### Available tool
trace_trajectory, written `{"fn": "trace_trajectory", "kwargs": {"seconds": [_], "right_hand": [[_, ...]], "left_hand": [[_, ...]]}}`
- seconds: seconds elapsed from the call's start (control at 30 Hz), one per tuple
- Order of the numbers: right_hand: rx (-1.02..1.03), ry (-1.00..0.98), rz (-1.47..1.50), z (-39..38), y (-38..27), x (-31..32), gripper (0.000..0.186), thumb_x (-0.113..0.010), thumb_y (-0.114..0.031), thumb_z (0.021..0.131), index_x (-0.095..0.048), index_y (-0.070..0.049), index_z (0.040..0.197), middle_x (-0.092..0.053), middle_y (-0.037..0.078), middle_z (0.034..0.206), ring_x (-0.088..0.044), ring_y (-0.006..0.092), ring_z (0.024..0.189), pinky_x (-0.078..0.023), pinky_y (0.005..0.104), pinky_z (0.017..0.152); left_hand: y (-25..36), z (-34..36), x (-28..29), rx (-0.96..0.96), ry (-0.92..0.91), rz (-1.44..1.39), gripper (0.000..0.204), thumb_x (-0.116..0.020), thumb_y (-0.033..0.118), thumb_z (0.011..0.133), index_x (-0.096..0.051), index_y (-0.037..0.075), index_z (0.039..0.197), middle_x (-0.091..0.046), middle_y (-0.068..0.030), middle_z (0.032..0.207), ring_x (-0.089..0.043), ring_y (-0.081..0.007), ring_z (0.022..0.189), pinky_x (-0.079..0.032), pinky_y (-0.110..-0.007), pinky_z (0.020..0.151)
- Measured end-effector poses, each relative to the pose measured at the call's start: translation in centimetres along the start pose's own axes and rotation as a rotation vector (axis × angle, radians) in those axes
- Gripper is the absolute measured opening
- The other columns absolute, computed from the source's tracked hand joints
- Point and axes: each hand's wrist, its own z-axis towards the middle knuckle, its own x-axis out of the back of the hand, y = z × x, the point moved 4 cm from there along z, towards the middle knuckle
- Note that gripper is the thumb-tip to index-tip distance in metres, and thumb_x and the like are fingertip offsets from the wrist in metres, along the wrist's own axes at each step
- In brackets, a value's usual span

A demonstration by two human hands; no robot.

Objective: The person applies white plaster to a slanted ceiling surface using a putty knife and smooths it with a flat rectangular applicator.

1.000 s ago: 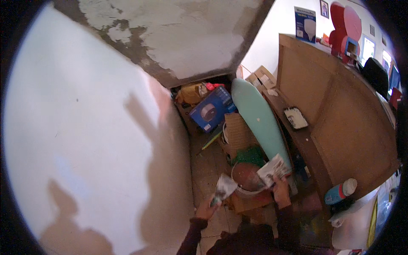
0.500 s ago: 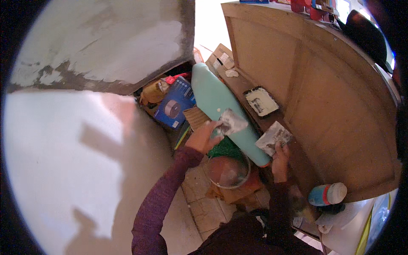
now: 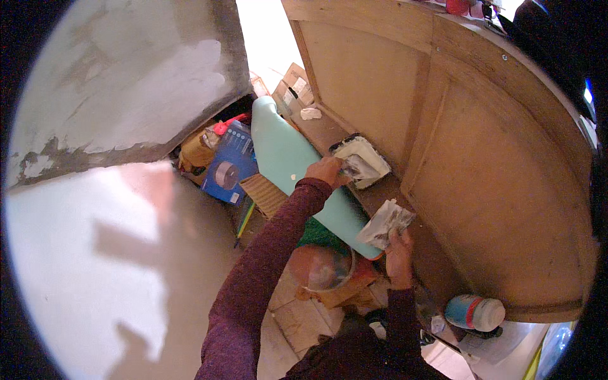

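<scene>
Left hand [image 3: 326, 171] stretched out at 12 o'clock, sleeve dark maroon, fingers closed on the handle of a small putty knife [image 3: 356, 168]. Its blade sits in a shallow dark tray [image 3: 367, 158] of pale filler. The tray rests on a low wooden ledge [image 3: 329, 130] along the foot of a big plywood panel [image 3: 494, 190], likely parked there so the paste stays within arm's reach.

Right hand [image 3: 398, 250] at about 4 o'clock from the left, well apart from it, clamped on a second blade smeared with grey-white paste [image 3: 385, 223], held flat and face-up, apparently as a carrier for the mix.

Between the arms: a long pale-green board [image 3: 285, 155] leaning lengthways beside the ledge. Below it, a reddish bucket [image 3: 320, 266] with residue inside, standing on a box on the tiled floor.

At 10 o'clock, a blue carton [image 3: 231, 164] and yellow clutter wedged under a patched, plastered wall [image 3: 126, 76]. At 5 o'clock, a plastic tub lying on its side [image 3: 474, 311]. A cardboard box [image 3: 294, 82] sits at the far end.
</scene>
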Motion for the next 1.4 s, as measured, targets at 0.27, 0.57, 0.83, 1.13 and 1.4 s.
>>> {"fn": "trace_trajectory", "kwargs": {"seconds": [0.27, 0.57, 0.83, 1.13, 1.4], "right_hand": [[-0.027, 0.058, 0.072, -0.7, -0.5, 0.6, 0.041, -0.056, -0.014, 0.097, -0.046, -0.001, 0.134, -0.057, 0.008, 0.127, -0.058, 0.0226, 0.114, -0.048, 0.0408, 0.097], [-0.089, 0.074, 0.008, -0.8, 0.3, 1.5, 0.04, -0.057, -0.012, 0.096, -0.047, -0.002, 0.133, -0.059, 0.008, 0.125, -0.06, 0.0221, 0.112, -0.051, 0.0408, 0.095], [-0.185, 0.092, -0.168, -0.8, 0.5, 1.8, 0.04, -0.058, -0.012, 0.096, -0.047, -0.003, 0.133, -0.059, 0.007, 0.126, -0.06, 0.0222, 0.113, -0.05, 0.04, 0.095], [-0.133, 0.044, -0.069, -0.6, 0.4, 1.4, 0.04, -0.056, -0.013, 0.097, -0.046, -0.002, 0.134, -0.058, 0.007, 0.127, -0.058, 0.023, 0.114, -0.049, 0.0406, 0.097], [-0.116, -0.061, 0.012, 0.0, 0.3, 1.8, 0.043, -0.056, -0.016, 0.097, -0.044, -0.002, 0.136, -0.057, 0.008, 0.127, -0.057, 0.024, 0.115, -0.048, 0.0416, 0.098]], "left_hand": [[-0.5, 2.4, -1.9, 0.036, -0.081, -0.007, 0.041, -0.073, 0.039, 0.078, -0.066, 0.01, 0.107, -0.067, -0.016, 0.105, -0.063, -0.0342, 0.103, -0.051, -0.047, 0.086], [-1.0, 3.5, -2.0, -0.055, -0.056, -0.053, 0.037, -0.073, 0.034, 0.078, -0.067, 0.009, 0.105, -0.068, -0.0177, 0.099, -0.064, -0.0367, 0.096, -0.052, -0.047, 0.083], [-1.7, 3.6, -2.5, -0.041, -0.02, -0.179, 0.041, -0.073, 0.032, 0.078, -0.067, 0.008, 0.111, -0.067, -0.0186, 0.106, -0.062, -0.0371, 0.103, -0.05, -0.046, 0.087], [-2.5, 0.8, -1.8, 0.045, 0.182, -0.419, 0.055, -0.075, 0.03, 0.077, -0.056, 0.009, 0.125, -0.064, -0.0183, 0.114, -0.06, -0.0386, 0.106, -0.048, -0.045, 0.092], [-2.7, -3.8, -0.6, 0.013, 0.369, -0.489, 0.047, -0.077, 0.022, 0.078, -0.056, 0.007, 0.118, -0.062, -0.0169, 0.109, -0.061, -0.0355, 0.104, -0.049, -0.041, 0.089]]}}
